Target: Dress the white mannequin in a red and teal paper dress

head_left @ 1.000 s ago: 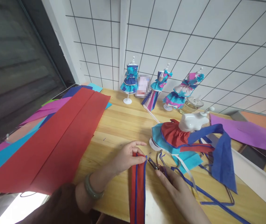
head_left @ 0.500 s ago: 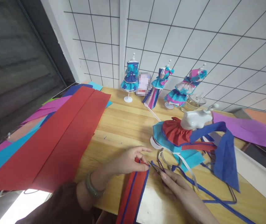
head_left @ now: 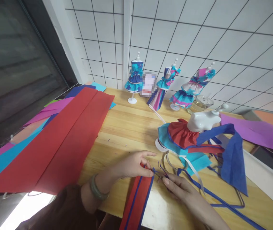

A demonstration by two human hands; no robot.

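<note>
My left hand (head_left: 136, 164) pinches the top end of a red fabric strip (head_left: 136, 201) between thumb and fingers. Dark blue trim runs down the strip, whose lower part hangs over the table's front edge. In my right hand (head_left: 178, 187) are small scissors (head_left: 159, 175), mostly covered by the fingers. Their tips meet the blue trim at the strip's top right corner, just beside my left thumb. Beyond my right hand a white mini dress form (head_left: 202, 121) lies tilted, dressed in a red ruffle (head_left: 181, 134) over a turquoise skirt (head_left: 163, 135).
Large red sheets (head_left: 71, 137) cover the table's left side. Behind stand dressed mini mannequins (head_left: 133, 78) and a glass jar (head_left: 202, 102). On the right lie blue fabric (head_left: 233, 163), blue cords (head_left: 213, 198), a white ribbon (head_left: 195, 171) and a purple sheet (head_left: 253, 131).
The scissors have moved left, their tips now at the strip's blue-trimmed corner. My left hand keeps its pinch. The whole view has shifted slightly.
</note>
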